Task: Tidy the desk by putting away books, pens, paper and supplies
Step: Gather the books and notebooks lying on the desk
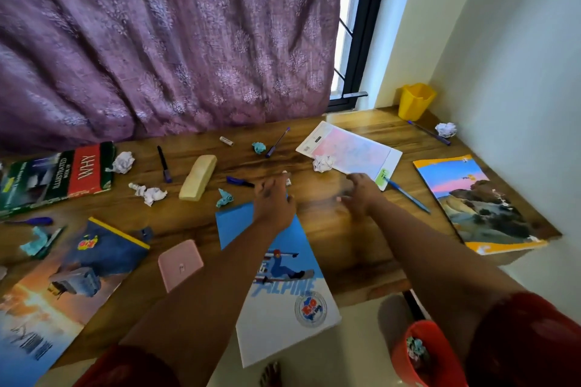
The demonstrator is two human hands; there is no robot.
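Two bare hands reach over the wooden bench: the left hand pinches a small crumpled white paper scrap, the blurred right hand spreads open, empty. Another crumpled white paper ball lies just beyond, touching a pink-printed white sheet.

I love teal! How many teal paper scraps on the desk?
3: a scrap near the curtain, a scrap beside the left hand, a scrap at the desk's left edge. More may hide.
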